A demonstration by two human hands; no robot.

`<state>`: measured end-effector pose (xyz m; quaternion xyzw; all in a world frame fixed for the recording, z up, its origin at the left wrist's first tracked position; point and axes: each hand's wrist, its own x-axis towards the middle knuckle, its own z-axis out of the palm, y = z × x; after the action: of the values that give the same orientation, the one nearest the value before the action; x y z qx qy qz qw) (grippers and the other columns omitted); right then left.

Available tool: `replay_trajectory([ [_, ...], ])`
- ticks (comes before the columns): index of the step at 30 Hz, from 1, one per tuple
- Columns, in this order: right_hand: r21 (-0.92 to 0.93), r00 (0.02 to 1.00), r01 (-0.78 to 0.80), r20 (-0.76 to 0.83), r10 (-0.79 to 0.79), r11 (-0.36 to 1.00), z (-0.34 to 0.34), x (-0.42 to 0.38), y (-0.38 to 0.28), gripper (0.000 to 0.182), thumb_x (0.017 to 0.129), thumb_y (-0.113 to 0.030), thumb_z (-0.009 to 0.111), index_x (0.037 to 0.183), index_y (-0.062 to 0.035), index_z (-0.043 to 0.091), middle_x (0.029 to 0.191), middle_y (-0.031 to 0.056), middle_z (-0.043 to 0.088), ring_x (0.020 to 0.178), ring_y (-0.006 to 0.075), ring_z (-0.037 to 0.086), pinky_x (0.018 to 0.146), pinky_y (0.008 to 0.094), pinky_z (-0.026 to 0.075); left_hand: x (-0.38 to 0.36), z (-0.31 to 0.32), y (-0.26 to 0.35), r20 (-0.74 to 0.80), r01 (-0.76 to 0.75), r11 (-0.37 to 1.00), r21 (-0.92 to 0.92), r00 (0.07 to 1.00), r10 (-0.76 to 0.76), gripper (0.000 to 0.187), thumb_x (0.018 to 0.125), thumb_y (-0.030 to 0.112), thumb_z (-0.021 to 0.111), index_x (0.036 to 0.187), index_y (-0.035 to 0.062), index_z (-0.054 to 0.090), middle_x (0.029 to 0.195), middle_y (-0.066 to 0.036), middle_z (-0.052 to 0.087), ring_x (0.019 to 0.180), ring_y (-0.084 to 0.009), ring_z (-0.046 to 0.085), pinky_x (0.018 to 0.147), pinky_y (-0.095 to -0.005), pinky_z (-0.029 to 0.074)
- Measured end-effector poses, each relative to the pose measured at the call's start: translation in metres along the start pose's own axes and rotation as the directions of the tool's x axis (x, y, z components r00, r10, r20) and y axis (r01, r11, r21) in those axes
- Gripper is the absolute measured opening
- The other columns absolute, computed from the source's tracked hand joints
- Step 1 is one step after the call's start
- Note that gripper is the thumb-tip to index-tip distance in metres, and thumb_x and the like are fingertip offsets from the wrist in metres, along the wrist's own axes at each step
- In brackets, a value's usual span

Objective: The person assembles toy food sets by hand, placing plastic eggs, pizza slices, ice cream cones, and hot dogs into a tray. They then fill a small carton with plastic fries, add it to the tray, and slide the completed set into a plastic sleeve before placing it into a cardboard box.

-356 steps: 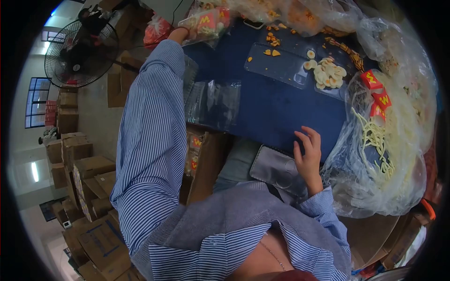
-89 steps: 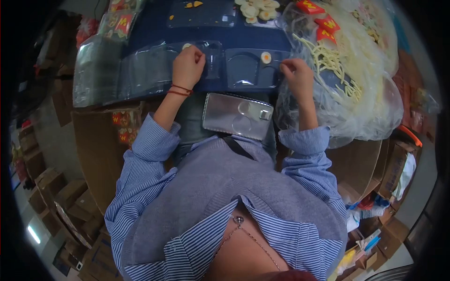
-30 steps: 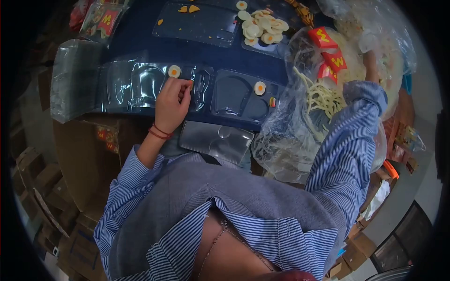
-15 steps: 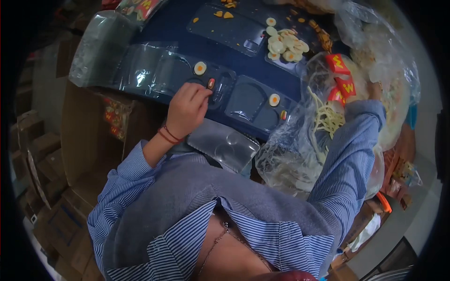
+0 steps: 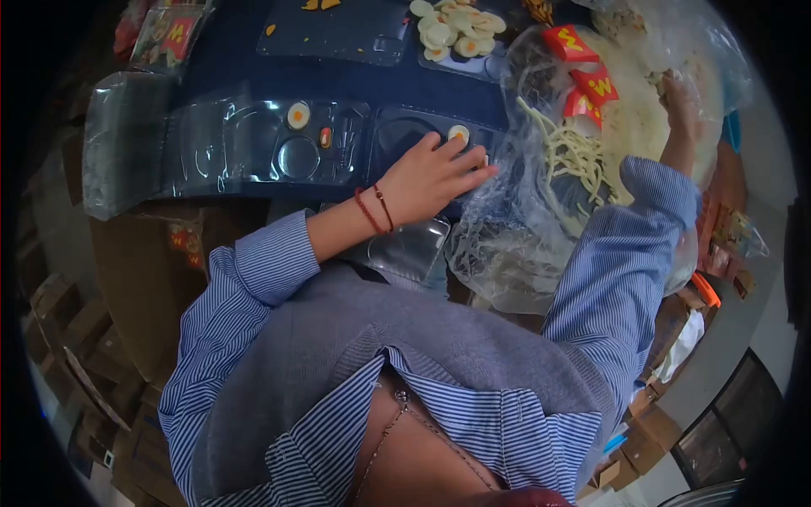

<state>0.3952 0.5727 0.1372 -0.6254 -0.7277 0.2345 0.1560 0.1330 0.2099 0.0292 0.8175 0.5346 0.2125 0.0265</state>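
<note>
My left hand reaches over a clear plastic tray, its fingers spread. By its fingertips sits a small toy fried egg; a tiny piece beside it is partly covered. In the neighbouring clear tray lie another fried egg and a small toy hot dog. At the right, my right hand is at a large clear plastic bag. Its fingers are partly hidden among the bag and pale pieces, so I cannot see what they hold.
A heap of egg pieces lies at the back. Red fries boxes and pale yellow strands rest in an opened bag. Stacked clear packaging stands at the left end, above a cardboard box.
My left hand has moved right from the left tray's hot dog to the other tray, and its fingers have spread. My right hand has moved up, away from the red boxes. The view has shifted.
</note>
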Motion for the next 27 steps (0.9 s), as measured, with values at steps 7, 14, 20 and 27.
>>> replay_trajectory([
  [7, 0.363, 0.903, 0.049, 0.382, -0.197, 0.93, 0.062, -0.183, -0.036, 0.025, 0.092, -0.017, 0.058, 0.115, -0.0095, 0.063, 0.08, -0.0009, 0.054, 0.067, 0.0087, 0.049, 0.059, 0.0253, 0.042, 0.002, 0.015, -0.005, -0.054, -0.074, 0.996, 0.059, 0.996, 0.077, 0.037, 0.078, 0.015, 0.058, 0.115, 0.0137, 0.059, 0.116, 0.001, 0.053, 0.099, -0.018, 0.05, 0.077, -0.0332, 0.039],
  [14, 0.135, 0.871, 0.484, 0.016, -0.491, 0.864, 0.147, -0.239, -0.046, 0.03, 0.086, -0.012, 0.062, 0.115, -0.0065, 0.061, 0.1, 0.0173, 0.058, 0.09, 0.0335, 0.06, 0.078, 0.0372, 0.049, -0.002, 0.011, -0.004, -0.069, -0.104, 0.988, 0.117, 0.991, 0.113, 0.05, 0.072, 0.016, 0.067, 0.12, 0.0115, 0.057, 0.116, -0.001, 0.055, 0.104, -0.0179, 0.05, 0.082, -0.0342, 0.041],
  [20, 0.144, 0.705, 0.683, 0.129, -0.698, 0.716, 0.156, -0.281, -0.079, 0.052, 0.08, -0.005, 0.062, 0.13, -0.0064, 0.05, 0.103, 0.0157, 0.057, 0.085, 0.0355, 0.061, 0.071, 0.0406, 0.05, -0.032, -0.044, 0.036, -0.044, 0.235, 0.51, -0.828, 0.879, -0.475, 0.03, 0.085, 0.007, 0.062, 0.114, 0.0023, 0.058, 0.103, -0.011, 0.057, 0.079, -0.0229, 0.061, 0.07, -0.0301, 0.049],
  [27, 0.401, 0.637, 0.649, 0.177, -0.75, 0.647, 0.2, -0.311, -0.157, 0.071, 0.073, 0.004, 0.064, 0.14, -0.0046, 0.039, 0.102, 0.0144, 0.055, 0.088, 0.0322, 0.06, 0.074, 0.0363, 0.049, -0.108, -0.067, -0.008, -0.303, 0.278, 0.661, -0.697, 0.721, -0.623, 0.011, 0.084, 0.005, 0.062, 0.094, 0.0038, 0.064, 0.087, -0.009, 0.061, 0.07, -0.021, 0.063, 0.061, -0.0299, 0.049],
])
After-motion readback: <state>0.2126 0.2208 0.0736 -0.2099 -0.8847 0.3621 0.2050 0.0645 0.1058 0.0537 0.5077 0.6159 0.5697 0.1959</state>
